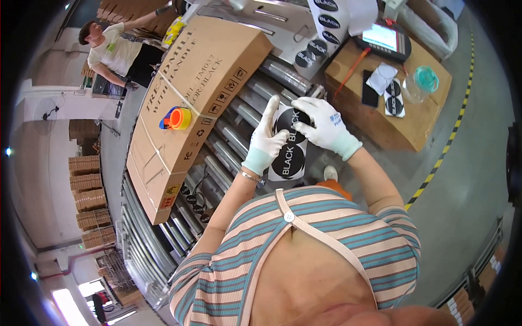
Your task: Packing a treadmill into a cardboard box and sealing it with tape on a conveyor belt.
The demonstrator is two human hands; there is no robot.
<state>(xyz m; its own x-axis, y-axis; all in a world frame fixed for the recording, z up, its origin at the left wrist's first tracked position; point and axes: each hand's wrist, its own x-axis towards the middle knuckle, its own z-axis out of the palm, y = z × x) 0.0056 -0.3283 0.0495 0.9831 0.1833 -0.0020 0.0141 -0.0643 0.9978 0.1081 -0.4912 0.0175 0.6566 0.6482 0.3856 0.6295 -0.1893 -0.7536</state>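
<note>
My left hand (264, 145) and my right hand (324, 126), both in white gloves with pale green cuffs, hold a sheet of round black stickers (288, 158) in front of my chest. The left thumb presses on the sheet's face while the index finger points up along its left edge. Fingers of the right hand are bent over the sheet's upper right part. A large flat cardboard box (201, 81) with straps lies to the left on the roller conveyor (220, 144). On it rests a tape dispenser (176, 118) with an orange and yellow roll.
At right, a cardboard box (402, 127) carries a device with a lit screen (380, 37), a phone (370, 89), loose stickers (395, 99) and a teal-lidded clear bottle (420, 86). More stickers (326, 32) hang beyond. A person (119, 51) stands far left, near stacked cartons (89, 187).
</note>
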